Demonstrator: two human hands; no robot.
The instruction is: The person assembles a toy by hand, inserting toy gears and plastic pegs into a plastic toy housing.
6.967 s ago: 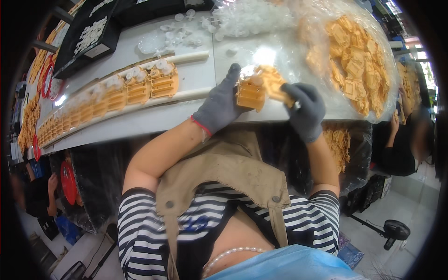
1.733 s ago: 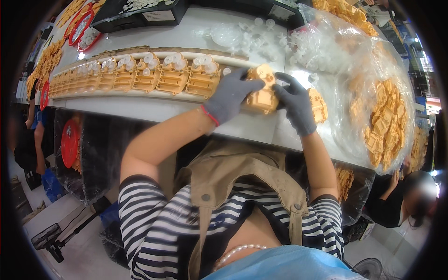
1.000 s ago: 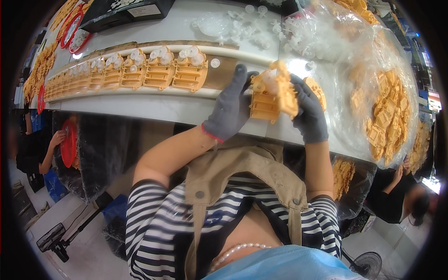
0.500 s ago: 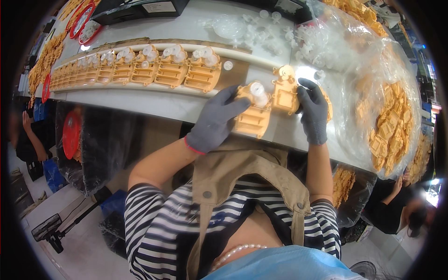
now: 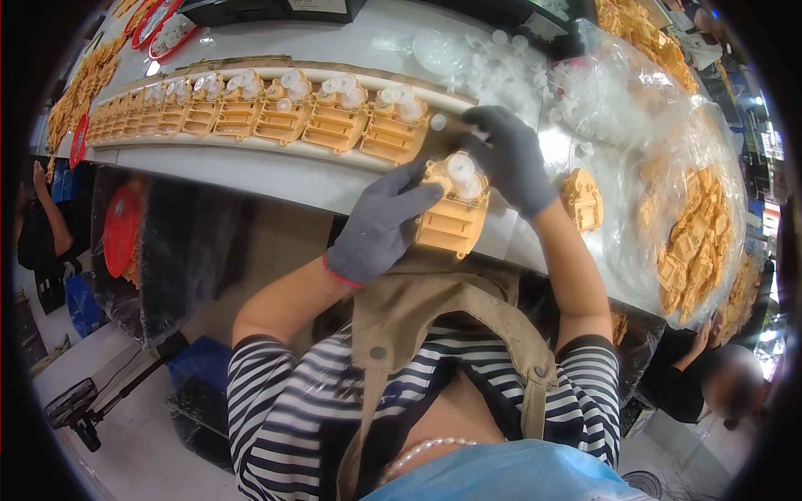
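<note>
My left hand [image 5: 376, 219] grips a yellow-orange plastic housing [image 5: 451, 224] by its left side, above the table's front edge. White gears [image 5: 464, 177] sit at the housing's upper end. Just above these gears is my right hand [image 5: 508, 159], its fingers bent and drawn together. A pale spot shows between its fingertips, too small to name. Beside the right wrist, a yellow-orange plastic plate [image 5: 582, 200] lies on the table. Past my hands to the left, a row of similar housings [image 5: 334, 121] with white gears stretches away along a white-edged track.
A clear plastic bag [image 5: 727, 138] with yellow-orange parts [image 5: 697, 242] fills the right side. Loose white plastic pieces [image 5: 493, 67] lie at the back. Black boxes [image 5: 267, 10] stand along the far side. Red trays [image 5: 171, 37] sit far left. Other people work at both sides.
My right hand has moved left and up, over the housing's geared end. The plate it held is no longer in it. My left hand still holds the same housing. The whole view has shifted slightly.
</note>
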